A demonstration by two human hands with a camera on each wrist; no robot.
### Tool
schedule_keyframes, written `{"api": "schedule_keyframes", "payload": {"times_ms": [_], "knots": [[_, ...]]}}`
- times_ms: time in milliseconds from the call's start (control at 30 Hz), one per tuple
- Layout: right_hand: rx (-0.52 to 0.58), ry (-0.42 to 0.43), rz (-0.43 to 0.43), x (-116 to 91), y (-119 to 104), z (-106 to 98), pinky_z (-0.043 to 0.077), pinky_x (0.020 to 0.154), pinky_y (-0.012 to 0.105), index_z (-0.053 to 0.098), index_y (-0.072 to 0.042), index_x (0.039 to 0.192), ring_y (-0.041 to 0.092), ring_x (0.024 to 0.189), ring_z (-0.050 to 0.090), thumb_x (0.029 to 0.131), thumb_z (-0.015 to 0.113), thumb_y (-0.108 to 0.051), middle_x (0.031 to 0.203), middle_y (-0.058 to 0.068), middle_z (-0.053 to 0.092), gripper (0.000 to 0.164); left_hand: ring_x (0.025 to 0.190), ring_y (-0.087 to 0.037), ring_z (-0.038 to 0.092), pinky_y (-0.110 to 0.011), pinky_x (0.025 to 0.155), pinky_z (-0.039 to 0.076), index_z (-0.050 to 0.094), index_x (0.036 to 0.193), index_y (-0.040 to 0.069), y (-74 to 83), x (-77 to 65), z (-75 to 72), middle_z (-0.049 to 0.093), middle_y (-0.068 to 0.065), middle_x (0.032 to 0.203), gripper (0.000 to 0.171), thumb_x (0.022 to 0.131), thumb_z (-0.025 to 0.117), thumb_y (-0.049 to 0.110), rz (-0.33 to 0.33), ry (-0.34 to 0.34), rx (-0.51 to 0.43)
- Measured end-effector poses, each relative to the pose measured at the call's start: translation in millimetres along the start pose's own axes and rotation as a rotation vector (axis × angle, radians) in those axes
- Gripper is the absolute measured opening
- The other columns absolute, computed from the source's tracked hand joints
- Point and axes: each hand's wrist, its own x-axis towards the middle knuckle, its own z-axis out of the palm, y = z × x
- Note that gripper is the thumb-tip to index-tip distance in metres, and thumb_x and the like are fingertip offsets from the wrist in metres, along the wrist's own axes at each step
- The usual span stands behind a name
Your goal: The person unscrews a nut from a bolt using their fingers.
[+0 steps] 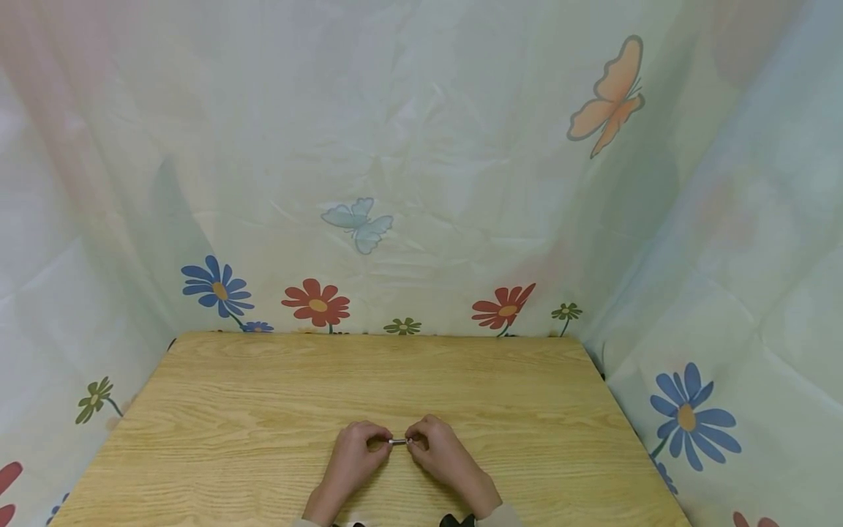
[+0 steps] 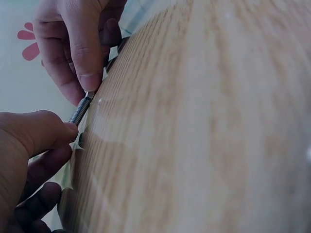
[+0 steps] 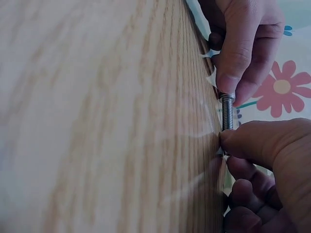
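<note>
A small silver threaded bolt (image 1: 398, 441) lies sideways between the two hands, low over the middle front of the table. My left hand (image 1: 353, 455) pinches its left end between thumb and fingers. Its right end is pinched by my right hand (image 1: 443, 454). Close up in the left wrist view, the bolt's thread (image 2: 79, 112) shows between the two thumbs. In the right wrist view, a wider ring-like part of the bolt (image 3: 226, 96) sits at the left hand's fingertips. Fingers cover both bolt ends, so whether a nut is on it I cannot tell.
The wood-grain table (image 1: 263, 395) spreads around both hands. Behind it hangs a pale curtain (image 1: 421, 146) printed with flowers and butterflies, which also runs along both sides. Black parts (image 1: 457, 520) show by the wrists at the bottom edge.
</note>
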Motion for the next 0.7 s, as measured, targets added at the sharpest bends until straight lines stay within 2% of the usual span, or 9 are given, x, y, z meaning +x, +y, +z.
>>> {"api": "schedule_keyframes", "payload": {"times_ms": [467,700], "knots": [[0.044,-0.01,0.004,-0.6,1.7,-1.2,0.046,0.066,0.018,0.077,-0.005,0.102,0.002,0.077,0.052,0.092,0.076,-0.007,0.093,-0.001,0.065,0.01,0.088,-0.009,0.067,-0.029,0.079,0.053,0.081,0.094,0.018,-0.6,0.1,0.6,0.077,0.011,0.094,0.011,0.085,0.083,0.011,0.003,0.003,0.009],[0.042,-0.007,0.004,-0.2,1.2,-1.8,0.047,0.067,0.018,0.076,-0.003,0.103,0.003,0.078,0.053,0.091,0.075,-0.005,0.094,0.002,0.066,0.011,0.088,-0.008,0.066,-0.029,0.08,0.052,0.081,0.095,0.017,1.9,0.0,-0.8,0.077,0.01,0.095,0.012,0.085,0.083,0.011,-0.004,-0.006,0.009]]}}
